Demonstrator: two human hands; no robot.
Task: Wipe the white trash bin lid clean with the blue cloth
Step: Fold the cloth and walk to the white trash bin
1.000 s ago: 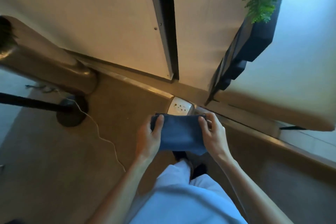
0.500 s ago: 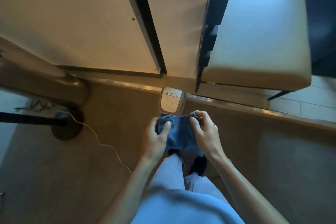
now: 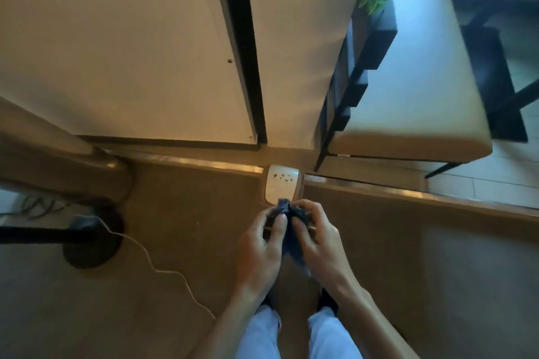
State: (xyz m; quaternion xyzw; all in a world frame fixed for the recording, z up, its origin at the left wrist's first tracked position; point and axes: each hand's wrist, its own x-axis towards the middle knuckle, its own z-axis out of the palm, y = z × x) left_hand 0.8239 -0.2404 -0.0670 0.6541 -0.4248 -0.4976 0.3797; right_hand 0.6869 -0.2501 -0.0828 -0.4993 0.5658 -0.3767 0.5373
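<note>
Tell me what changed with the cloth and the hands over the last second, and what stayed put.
The blue cloth, held spread flat between both hands a second ago, is now bunched into a narrow wad. The left hand and right hand came together toward each other, and both grip it as before. The white bin lid sits where it was on the floor, its dark spots unwiped.
</note>
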